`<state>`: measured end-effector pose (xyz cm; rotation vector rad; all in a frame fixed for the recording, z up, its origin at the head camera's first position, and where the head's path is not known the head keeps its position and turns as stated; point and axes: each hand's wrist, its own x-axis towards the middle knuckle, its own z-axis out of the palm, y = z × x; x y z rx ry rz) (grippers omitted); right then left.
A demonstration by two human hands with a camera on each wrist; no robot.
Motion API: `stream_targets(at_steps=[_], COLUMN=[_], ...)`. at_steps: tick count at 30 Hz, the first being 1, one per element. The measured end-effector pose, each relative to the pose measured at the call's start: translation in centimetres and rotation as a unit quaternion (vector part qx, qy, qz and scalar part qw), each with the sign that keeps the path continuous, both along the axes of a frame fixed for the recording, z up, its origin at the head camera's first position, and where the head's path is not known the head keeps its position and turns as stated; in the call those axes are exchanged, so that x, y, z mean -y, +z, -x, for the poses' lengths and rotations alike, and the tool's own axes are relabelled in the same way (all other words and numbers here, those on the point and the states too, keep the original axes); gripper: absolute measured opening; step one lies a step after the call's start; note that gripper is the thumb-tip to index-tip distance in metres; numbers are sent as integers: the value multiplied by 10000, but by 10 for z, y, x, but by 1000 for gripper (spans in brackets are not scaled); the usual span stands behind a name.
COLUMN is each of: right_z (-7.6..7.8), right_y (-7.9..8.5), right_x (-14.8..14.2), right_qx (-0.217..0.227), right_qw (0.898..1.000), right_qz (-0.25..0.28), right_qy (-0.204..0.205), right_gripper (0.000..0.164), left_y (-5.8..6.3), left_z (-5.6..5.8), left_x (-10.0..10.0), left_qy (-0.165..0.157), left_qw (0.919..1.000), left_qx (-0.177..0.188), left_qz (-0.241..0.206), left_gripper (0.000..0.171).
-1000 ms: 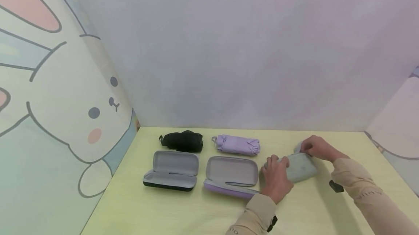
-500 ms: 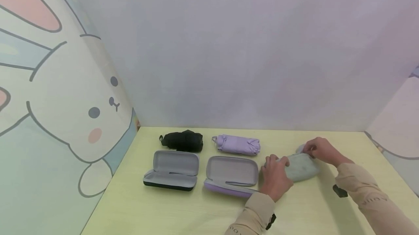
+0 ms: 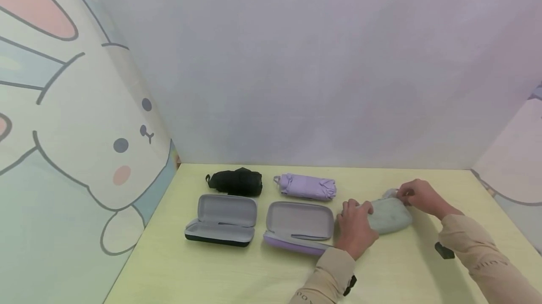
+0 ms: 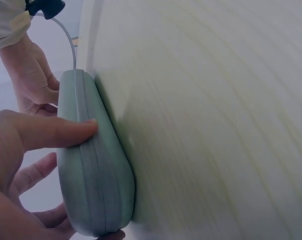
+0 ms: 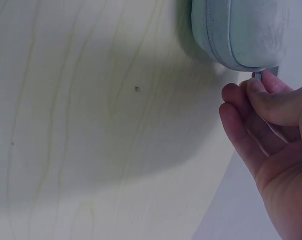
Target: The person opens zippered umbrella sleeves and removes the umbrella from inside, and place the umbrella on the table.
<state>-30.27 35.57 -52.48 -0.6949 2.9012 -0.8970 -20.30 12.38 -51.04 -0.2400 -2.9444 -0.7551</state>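
A pale green zip case (image 3: 389, 215) lies closed-looking at the right of the table. My left hand (image 3: 356, 228) grips its left end; in the left wrist view the thumb (image 4: 66, 134) lies across the seam side of the case (image 4: 73, 107), with the other fingers around the end. At the far right corner, my right hand (image 3: 421, 196) holds a small part of the case. The right wrist view shows its thumb and finger (image 5: 270, 102) pinching a zipper pull (image 5: 258, 76) at the case's end (image 5: 240, 30). A light grey strap (image 3: 389, 193) shows behind the case.
Left of the green case stand an open purple case (image 3: 296, 244) and an open black case (image 3: 218, 237), both with grey linings. Behind them lie a folded purple umbrella (image 3: 306, 187) and a folded black umbrella (image 3: 237, 182). A wall (image 3: 322, 68) rises behind the table.
My right hand has shifted a little to the right and nearer along the far edge of the green case. The left hand keeps its grip in almost the same place.
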Motion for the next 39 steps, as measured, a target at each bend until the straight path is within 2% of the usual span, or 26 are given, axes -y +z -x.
stream_targets(at_steps=[8, 17, 25, 32, 39], right_z=[-5, -12, -13, -17, -22], right_y=[-2, 1, 4, 3, 0], right_x=[-5, -5, -7, -8, -9], right_qx=[121, -287, -238, -160, -416], right_qw=[9998, 9995, 9996, 9996, 9988], right_qz=[37, 112, -5, -27, -69], right_qy=[-168, -39, -154, -244, -245], right_gripper=[22, 21, 21, 18, 17], left_y=[1, 1, -2, 0, -2], left_z=[1, 1, 4, 4, 1], left_x=[0, 1, 0, 0, 0], left_qy=[40, 40, 77, 90, 122], left_qw=[9999, 9999, 9995, 9997, 9998], left_qx=[-77, -101, -272, -164, -117], left_qz=[119, 44, 149, 124, 118], left_gripper=[47, 47, 49, 48, 48])
